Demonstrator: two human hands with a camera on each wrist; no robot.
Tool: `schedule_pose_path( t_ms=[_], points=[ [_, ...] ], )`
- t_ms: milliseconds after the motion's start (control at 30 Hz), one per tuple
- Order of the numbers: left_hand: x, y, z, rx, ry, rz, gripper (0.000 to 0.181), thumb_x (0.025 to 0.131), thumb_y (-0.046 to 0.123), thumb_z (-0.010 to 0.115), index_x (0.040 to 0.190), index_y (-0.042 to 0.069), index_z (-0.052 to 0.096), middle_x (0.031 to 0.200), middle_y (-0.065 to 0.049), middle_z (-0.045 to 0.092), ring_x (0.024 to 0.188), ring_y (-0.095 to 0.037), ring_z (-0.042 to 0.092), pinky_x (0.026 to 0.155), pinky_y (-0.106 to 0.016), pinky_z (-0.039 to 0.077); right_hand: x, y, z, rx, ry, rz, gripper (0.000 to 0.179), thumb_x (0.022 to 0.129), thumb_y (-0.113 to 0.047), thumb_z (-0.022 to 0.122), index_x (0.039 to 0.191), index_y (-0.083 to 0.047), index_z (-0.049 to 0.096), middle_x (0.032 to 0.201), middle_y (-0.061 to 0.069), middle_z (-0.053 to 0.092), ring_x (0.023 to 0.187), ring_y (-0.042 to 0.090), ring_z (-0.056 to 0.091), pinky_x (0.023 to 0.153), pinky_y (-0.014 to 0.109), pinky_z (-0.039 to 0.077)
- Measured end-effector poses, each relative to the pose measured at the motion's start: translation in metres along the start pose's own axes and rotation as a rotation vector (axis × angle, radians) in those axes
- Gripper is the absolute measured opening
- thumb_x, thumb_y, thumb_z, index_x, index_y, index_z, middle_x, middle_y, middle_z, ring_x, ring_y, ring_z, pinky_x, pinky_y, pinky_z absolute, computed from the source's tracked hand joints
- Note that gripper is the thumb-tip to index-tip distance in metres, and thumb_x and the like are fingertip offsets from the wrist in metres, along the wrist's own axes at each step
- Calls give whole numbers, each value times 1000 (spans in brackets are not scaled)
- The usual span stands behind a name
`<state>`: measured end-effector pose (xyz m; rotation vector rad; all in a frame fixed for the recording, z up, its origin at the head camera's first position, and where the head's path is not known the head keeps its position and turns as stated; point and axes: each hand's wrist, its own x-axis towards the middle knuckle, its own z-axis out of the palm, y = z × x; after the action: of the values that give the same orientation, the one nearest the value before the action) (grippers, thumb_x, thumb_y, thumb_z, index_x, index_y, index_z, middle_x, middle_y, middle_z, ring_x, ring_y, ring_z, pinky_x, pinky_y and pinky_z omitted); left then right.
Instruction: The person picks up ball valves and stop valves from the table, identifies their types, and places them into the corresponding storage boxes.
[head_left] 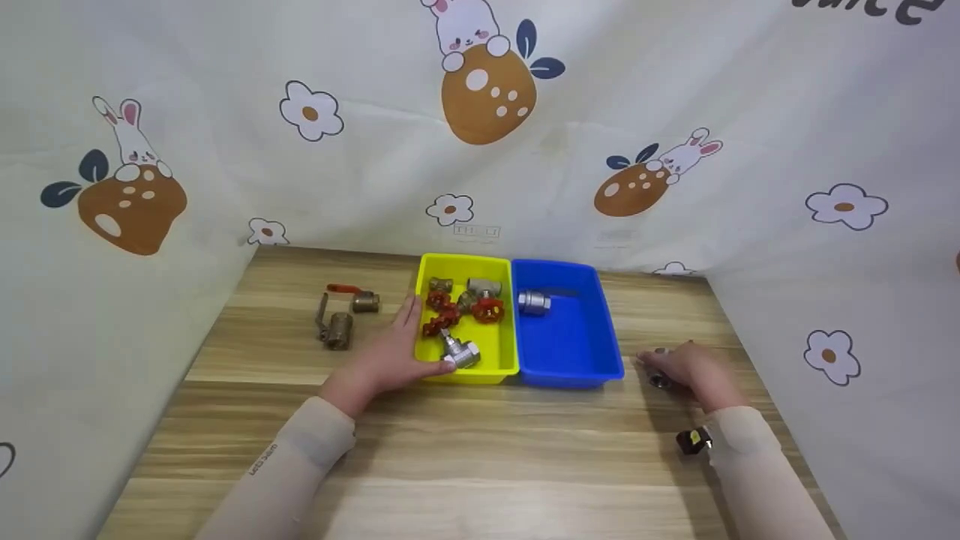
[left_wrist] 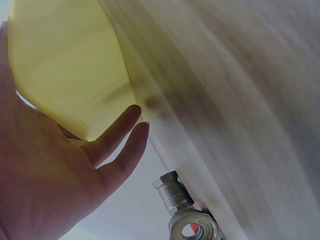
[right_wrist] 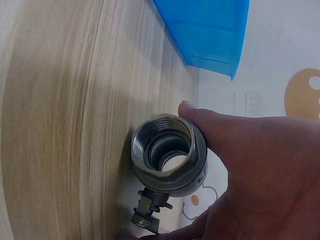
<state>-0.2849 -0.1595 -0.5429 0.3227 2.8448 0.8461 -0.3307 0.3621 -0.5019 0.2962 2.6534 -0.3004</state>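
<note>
My left hand (head_left: 397, 345) lies flat against the left wall of a yellow tray (head_left: 469, 373), fingers straight, thumb at its front corner. The left wrist view shows the straight fingers (left_wrist: 120, 132) touching the yellow tray (left_wrist: 65, 65). Inside lie several brass valves with red handwheels (head_left: 487, 309) and a silver fitting (head_left: 459, 351). To the right of the blue tray (head_left: 570, 341), my right hand (head_left: 686, 367) grips a metal valve (head_left: 660, 380) on the table. The threaded mouth of the valve (right_wrist: 167, 152) faces the right wrist camera, with the thumb and fingers (right_wrist: 210, 122) curled round it.
The blue tray holds one silver fitting (head_left: 533, 302). Two ball valves lie on the wooden table left of the yellow tray, one with a red lever (head_left: 365, 301) and one with a metal lever (head_left: 335, 328). A printed cloth backdrop (head_left: 480, 150) walls in the table.
</note>
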Motion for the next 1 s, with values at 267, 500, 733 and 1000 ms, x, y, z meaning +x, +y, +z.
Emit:
schedule_pose_path(
  t_ms=[267,500,733,1000],
  points=[
    [2,-3,2,-2,-1,5,142,83,88,74,179,12,3,186,-11,-6,158,-51,37,119,-66,45,5,-3,3,7,-17,-20,125,99,-74,60,162,24,18,131,40,56,105,41,58,102,55,52],
    [1,-1,1,0,-1,-8,142,82,88,74,179,14,2,186,-10,-6,156,-51,40,118,-65,46,6,-3,8,28,27,-45,95,98,-66,66,136,21,59,103,26,64,86,33,62,81,45,54],
    [0,0,0,-6,-5,-6,142,82,87,76,179,16,0,186,-11,-6,157,-52,39,118,-67,46,4,-2,12,67,66,-25,65,94,-66,71,90,-1,67,89,16,64,79,29,61,67,39,49],
    [0,0,0,2,-4,5,142,83,87,75,178,15,-1,186,-11,-7,152,-52,46,112,-64,52,6,-2,15,148,58,14,54,92,-59,75,82,-6,66,78,9,67,66,22,60,55,32,48]
  ],
)
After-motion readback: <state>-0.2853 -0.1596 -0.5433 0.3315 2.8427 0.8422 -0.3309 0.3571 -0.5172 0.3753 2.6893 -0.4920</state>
